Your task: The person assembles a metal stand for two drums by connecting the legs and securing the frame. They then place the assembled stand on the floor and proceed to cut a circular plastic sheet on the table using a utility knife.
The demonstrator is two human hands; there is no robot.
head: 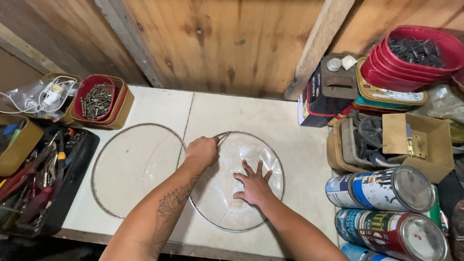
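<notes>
— Clear what, nearest the viewer?

— Clear round plastic disc with a metal rim (251, 212), lying on the pale tiled bench (299, 145). Right hand (253, 185) presses flat on it, fingers spread. Left hand (202, 151) is fisted around a thin pale tool (223, 138) at the rim.

— Farther?

— A second rimmed round disc (135, 169) lies alongside; beyond, a red bowl of metal screws (98, 100).
</notes>
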